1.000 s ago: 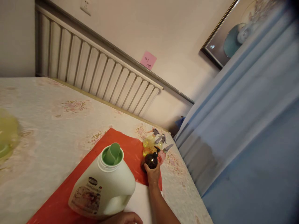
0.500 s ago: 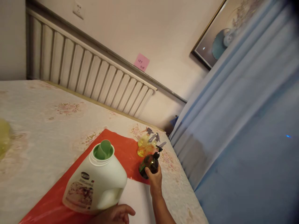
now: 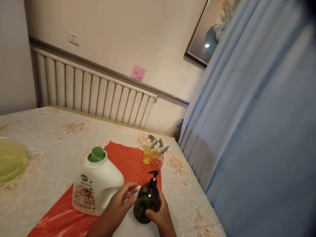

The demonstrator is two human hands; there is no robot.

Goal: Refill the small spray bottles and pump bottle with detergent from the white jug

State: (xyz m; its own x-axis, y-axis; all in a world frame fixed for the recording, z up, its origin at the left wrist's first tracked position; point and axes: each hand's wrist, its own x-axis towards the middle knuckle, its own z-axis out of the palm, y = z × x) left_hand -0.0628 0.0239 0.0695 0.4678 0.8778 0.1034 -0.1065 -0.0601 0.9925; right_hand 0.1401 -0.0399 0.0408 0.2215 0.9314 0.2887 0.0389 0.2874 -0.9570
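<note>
A dark green pump bottle [image 3: 145, 200] with a black pump head is gripped by my right hand [image 3: 161, 212], its thumb across the front. Just left of that bottle is my left hand [image 3: 125, 197], fingers apart and slightly curled; it holds nothing, and I cannot tell whether a fingertip touches the bottle. Behind my left wrist stands a large white detergent jug [image 3: 98, 184] with an uncovered mouth and a green spout inside. Part of its handle side is hidden by my left hand and forearm.
Several clear spray bottles [image 3: 156, 161], with yellow and pinkish liquid and grey triggers, stand at the far end of the red sheet [image 3: 125, 161]. A yellowish round basin [image 3: 12, 161] sits at the left. Flowered cloth [image 3: 64, 148] covers the table; a blue curtain [image 3: 247, 131] hangs at right.
My right hand has brought the pump bottle nearer, away from the spray bottles. My left hand has risen from the bottom edge to beside it. The camera view has tilted.
</note>
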